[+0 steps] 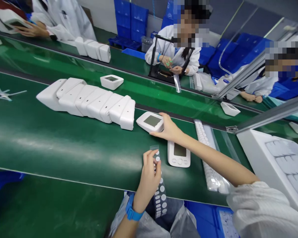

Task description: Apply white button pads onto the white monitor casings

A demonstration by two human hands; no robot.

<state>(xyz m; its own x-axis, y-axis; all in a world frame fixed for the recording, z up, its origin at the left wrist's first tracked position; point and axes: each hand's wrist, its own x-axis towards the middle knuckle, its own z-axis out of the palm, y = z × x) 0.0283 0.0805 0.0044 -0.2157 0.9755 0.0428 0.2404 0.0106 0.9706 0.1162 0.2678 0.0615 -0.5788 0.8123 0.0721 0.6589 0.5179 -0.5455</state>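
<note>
Right hand point(167, 130) on monitor point(151, 121); shell row point(89, 102) just beside.

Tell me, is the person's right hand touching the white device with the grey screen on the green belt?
Touching. The head view shows the right hand with fingertips resting on the edge of the white device, no gap visible.

1. I count two white monitor units with screens at my hands: one point(150, 121) under my right hand point(167, 130), one point(178, 154) just beside my left hand point(149, 175).
2. One sticker strip point(161, 195) in my left hand.
3. About eight white housings in the row point(89, 102) beyond my left hand.
4. Three co-workers beyond the belt.
</note>
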